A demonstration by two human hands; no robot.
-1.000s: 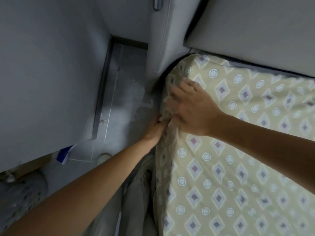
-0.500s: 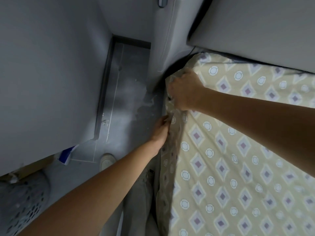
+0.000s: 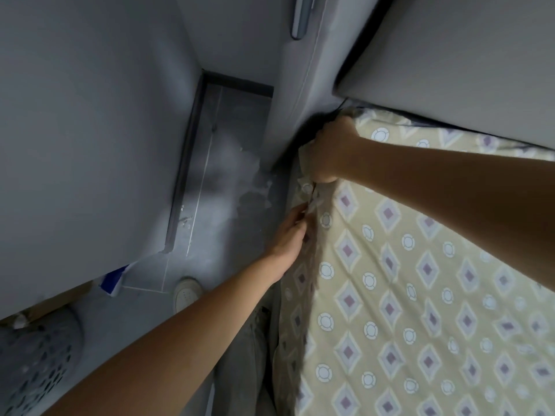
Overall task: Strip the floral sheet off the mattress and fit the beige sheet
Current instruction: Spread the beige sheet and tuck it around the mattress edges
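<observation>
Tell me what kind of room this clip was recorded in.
Most likely a bedroom: a mattress in a patterned sheet sits against a grey padded headboard, with a narrow strip of grey floor beside the bed and a perforated basket in the corner. Both hands grip the sheet's corner.

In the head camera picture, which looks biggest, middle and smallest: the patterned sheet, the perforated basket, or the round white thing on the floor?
1. Patterned sheet, largest by far.
2. Perforated basket, partly cut off by the picture's edge.
3. Round white thing, smallest, partly hidden behind the left forearm.
</observation>
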